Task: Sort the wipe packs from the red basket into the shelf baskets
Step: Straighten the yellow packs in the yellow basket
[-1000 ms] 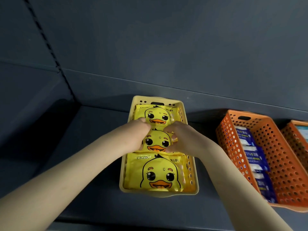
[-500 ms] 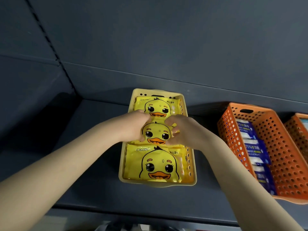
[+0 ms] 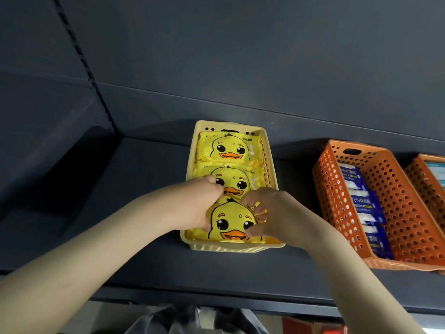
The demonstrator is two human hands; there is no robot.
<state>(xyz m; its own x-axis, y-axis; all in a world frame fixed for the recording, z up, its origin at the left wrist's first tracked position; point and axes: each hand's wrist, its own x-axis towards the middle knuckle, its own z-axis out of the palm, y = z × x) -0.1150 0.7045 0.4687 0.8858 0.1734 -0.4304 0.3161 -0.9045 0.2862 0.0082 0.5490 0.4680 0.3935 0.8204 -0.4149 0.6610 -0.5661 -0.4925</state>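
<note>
The left hand (image 3: pixel 199 208) and right hand (image 3: pixel 277 215) are gripping the front pack (image 3: pixel 231 221) at its side edges, fingers curled. This pack is lying in the yellow basket (image 3: pixel 231 248), touching the middle pack (image 3: pixel 237 179). The basket is sitting on the shelf (image 3: pixel 144 179).

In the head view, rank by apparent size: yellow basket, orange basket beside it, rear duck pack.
1. orange basket, looking only slightly larger than
2. yellow basket; too close to rank firmly.
3. rear duck pack.

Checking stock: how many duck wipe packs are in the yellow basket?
3, all in the yellow basket: back pack, middle pack, front pack. Others may lie hidden beneath.
</note>
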